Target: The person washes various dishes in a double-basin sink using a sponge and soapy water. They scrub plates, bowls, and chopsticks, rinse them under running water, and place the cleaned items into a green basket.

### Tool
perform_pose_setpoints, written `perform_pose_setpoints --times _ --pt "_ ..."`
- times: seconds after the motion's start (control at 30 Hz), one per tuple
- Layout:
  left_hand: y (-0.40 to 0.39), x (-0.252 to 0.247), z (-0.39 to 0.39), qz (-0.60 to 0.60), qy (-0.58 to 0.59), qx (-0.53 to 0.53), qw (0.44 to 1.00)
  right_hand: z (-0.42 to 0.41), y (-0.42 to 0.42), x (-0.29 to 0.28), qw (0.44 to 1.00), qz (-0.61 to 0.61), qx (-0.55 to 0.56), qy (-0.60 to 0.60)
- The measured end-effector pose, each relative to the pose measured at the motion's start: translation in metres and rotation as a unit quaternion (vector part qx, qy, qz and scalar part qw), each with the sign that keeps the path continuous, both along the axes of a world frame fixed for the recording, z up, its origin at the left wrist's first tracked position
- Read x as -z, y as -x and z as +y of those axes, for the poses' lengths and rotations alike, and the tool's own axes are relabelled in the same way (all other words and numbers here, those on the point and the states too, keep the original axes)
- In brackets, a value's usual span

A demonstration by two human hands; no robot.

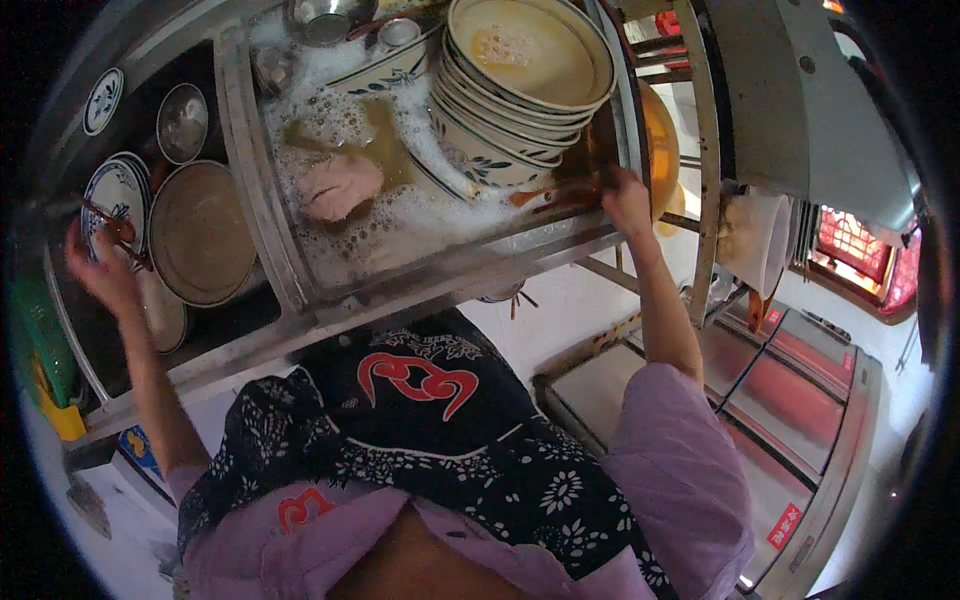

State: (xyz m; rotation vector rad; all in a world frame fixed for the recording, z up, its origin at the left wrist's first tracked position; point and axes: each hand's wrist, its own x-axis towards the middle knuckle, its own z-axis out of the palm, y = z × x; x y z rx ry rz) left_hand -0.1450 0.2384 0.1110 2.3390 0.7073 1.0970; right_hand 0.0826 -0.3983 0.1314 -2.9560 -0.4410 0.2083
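Observation:
My left hand (105, 274) is at the left basin, over a stack of patterned plates (118, 184) with a small brown spoon-like utensil (120, 229) at its fingers; whether it grips this is unclear. Beside the stack lie a large round dish (201, 232) and a small metal bowl (182, 124). At the right end of the soapy basin is my right hand (626, 199), its fingers partly hidden in shadow near brown utensils (555, 196). Left of it stands a tall stack of bowls (525, 67), the top one holding cloudy liquid. A pinkish cloth (341, 186) lies in the suds.
The steel sink's front rim (450, 270) runs before my apron, and a divider (259, 165) separates the basins. A metal rack (705, 165) with a translucent plastic container (754, 240) stands right. Below is a steel-topped cabinet (780, 420). A green container (45, 337) is far left.

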Motion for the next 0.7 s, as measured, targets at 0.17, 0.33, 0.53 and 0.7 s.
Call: perform_pose_setpoints --times 0.17,0.33,0.53,0.7 --pt "-0.068 -0.027 -0.204 0.067 0.088 0.487 0.866 0.01 -0.013 0.049 0.944 0.129 -0.16 0.257" --pt "-0.112 -0.004 -0.328 0.164 0.083 0.618 0.764 0.046 -0.019 0.033 0.877 0.226 -0.272 0.327" --pt "-0.131 -0.024 -0.327 0.209 0.514 0.381 0.74 0.085 -0.018 -0.041 0.895 0.202 -0.376 0.131" --pt "-0.143 -0.016 -0.278 -0.021 0.833 0.342 0.435 0.121 -0.02 -0.055 0.862 0.45 -0.202 -0.117"
